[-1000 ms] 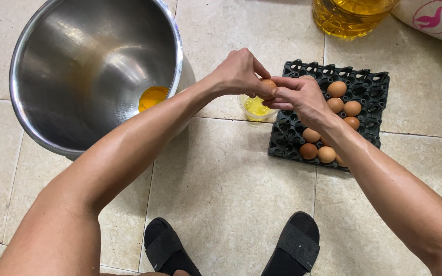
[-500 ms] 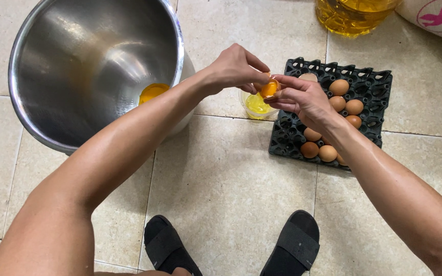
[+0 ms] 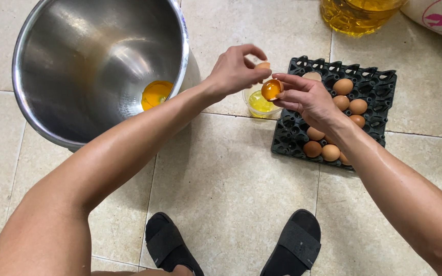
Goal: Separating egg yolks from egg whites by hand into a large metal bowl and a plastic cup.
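Two hands work above a small clear cup [image 3: 260,104] that stands on the tiled floor [image 3: 231,179] between the steel bowl [image 3: 78,61] and the black egg tray [image 3: 303,138]. We see the left hand [image 3: 234,71] pinched shut on one eggshell half [image 3: 263,65], held just above the other. The right hand [image 3: 308,97] is closed on the second shell half, which cups the yolk [image 3: 271,89] directly over the cup; pale liquid already lies in the cup. We judge the shell to be light, brittle and sharp at its broken rim, so we would hold it by the rounded outer wall with fingertips only. The yolk looks soft, slippery and easily ruptured. More yolk [image 3: 155,93] rests at the bowl's bottom. Brown eggs [image 3: 351,99] fill the tray's far corner and near edge.
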